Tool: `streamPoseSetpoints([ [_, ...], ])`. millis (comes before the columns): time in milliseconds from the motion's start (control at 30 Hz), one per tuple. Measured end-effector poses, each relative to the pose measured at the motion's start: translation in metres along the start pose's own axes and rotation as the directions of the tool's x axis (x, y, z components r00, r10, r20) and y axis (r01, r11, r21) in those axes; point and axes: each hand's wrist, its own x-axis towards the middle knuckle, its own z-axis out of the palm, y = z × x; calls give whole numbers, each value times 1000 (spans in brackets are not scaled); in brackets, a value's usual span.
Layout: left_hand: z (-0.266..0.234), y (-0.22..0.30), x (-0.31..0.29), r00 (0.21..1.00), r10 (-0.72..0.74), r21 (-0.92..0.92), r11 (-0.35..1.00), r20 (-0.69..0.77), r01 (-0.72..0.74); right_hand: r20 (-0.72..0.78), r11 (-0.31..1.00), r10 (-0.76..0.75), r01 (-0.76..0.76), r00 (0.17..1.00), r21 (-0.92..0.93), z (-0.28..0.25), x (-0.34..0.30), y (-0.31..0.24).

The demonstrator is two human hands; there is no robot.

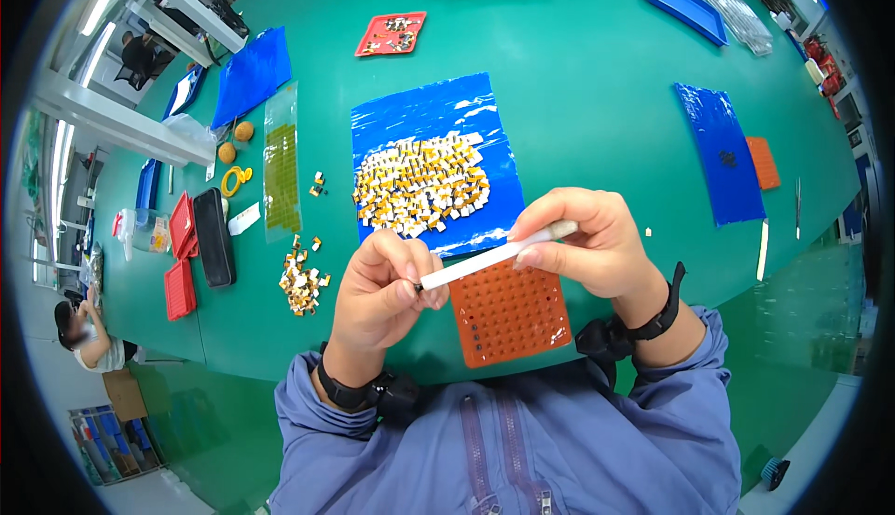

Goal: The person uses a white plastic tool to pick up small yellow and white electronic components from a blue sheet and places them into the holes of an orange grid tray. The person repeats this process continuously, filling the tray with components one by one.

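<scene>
White pen-like rod [471,264] held slantwise between the two hands above the near part of a green worktop [597,96]. Its higher end lies in the right grip [601,247], narrowed to a pinch of thumb and fingers; its lower end meets a tiny dark piece [419,287] at the fingertips of the left grip [373,289], likewise narrow and closed about that piece. Step in hand, as judged: bringing rod tip and dark piece together. The next move would call for a steady left pinch and a straight line along the rod. Appearance: the rod is smooth, straight and plain, with a cloudy, greyish end showing beyond the right thumb; the dark piece is too small to tell its shape, or whether it belongs to the rod. Below and between the grips, an orange studded tray [522,329] carries a few dark bits [475,338] along its left side. Beyond the grips, white-and-yellow blocks [419,184] crowd a blue sheet [424,100]; a smaller cluster of blocks [303,284] lies left of the left grip.
</scene>
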Motion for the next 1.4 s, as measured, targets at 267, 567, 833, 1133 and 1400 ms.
streamPoseSetpoints([
  [267, 1, -1, 0, 1000, 18, 46, 999, -9, -18, 52, 974, -68, 78, 996, -214, -2, 2, -3],
  [567, 1, -1, 0, 1000, 22, 68, 997, 15, -23, 156, 863, -220, 267, 963, -429, 0, 3, -6],
  [833, 0, -1, 0, 1000, 6, 46, 999, 12, -7, 133, 908, -106, 150, 985, -392, 1, 0, -4],
  [1133, -2, -4, 0, 999, -1, -5, 1000, 34, 1, 104, 936, -69, 101, 992, -338, 3, 1, -6],
  [1400, -2, -5, 0, 1000, -18, -38, 999, 6, 18, 107, 874, -293, 311, 950, -374, 1, 5, 4],
])
